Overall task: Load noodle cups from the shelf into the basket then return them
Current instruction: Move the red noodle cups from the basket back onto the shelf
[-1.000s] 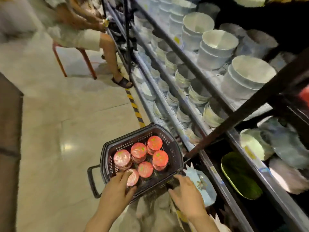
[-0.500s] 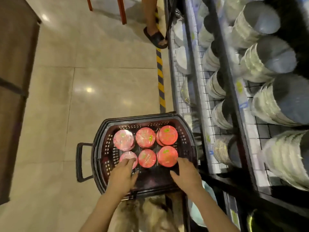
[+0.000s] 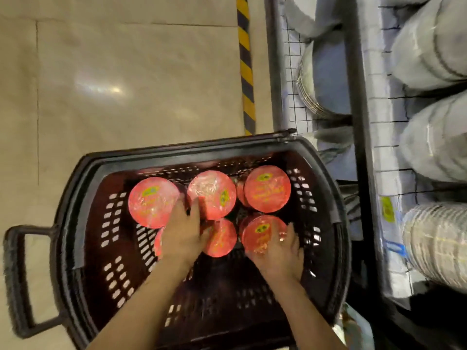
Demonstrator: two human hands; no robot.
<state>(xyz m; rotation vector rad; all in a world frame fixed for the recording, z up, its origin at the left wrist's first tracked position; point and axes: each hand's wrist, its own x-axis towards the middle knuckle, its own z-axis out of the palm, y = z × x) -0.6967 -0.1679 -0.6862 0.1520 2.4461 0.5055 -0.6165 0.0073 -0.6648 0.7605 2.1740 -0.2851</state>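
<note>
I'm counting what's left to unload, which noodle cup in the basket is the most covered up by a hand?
The near-left cup, in the front row: the left hand lies over it, leaving only a red sliver showing.

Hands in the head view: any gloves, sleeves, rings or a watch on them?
None that show. The left hand and right hand are bare, and both forearms are uncovered up to the frame edge, with no gloves, sleeves or watch. Rings can't be ruled out; the picture is blurred.

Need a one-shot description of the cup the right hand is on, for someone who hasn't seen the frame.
Start at the dark basket on the floor beside the shelf; six red-lidded noodle cups sit inside in two rows. Take the row nearer the person, shelf end: that cup. It is the only one with the right hand on its near edge; the left hand covers cups further left.
</note>
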